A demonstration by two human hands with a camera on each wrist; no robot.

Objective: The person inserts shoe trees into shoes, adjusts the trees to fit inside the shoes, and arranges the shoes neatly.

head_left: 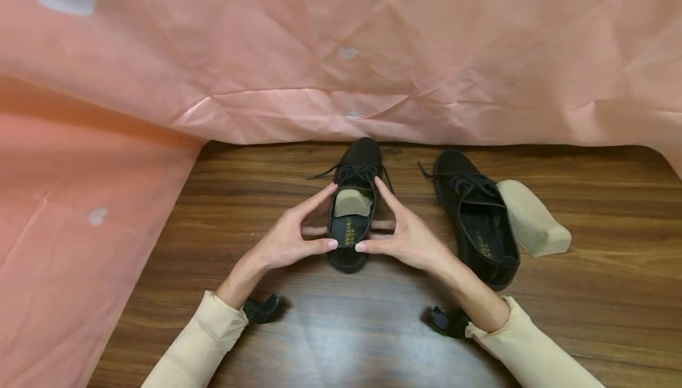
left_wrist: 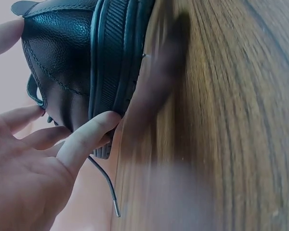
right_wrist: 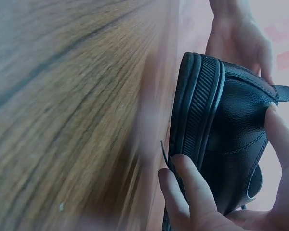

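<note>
A black lace-up shoe (head_left: 363,154) points away from me on the wooden floor, its heel nearest me. Inside its opening sits a beige piece (head_left: 353,203), over the dark insole with gold lettering. My left hand (head_left: 290,235) holds the shoe's left side, thumb at the heel rim and fingers along the upper and sole. On the opposite side my right hand (head_left: 412,235) grips it in the same way. In the left wrist view, fingers touch the leather and ribbed sole (left_wrist: 108,62). The right wrist view shows fingertips (right_wrist: 183,166) against the sole edge.
Right of my right hand stands the matching black shoe (head_left: 482,222), laces tied. Beside it lies a beige, sock-like piece (head_left: 530,216). A pink sheet with pale hearts (head_left: 346,80) hangs behind and at the left. Dark wrist devices (head_left: 263,309) sit below both hands.
</note>
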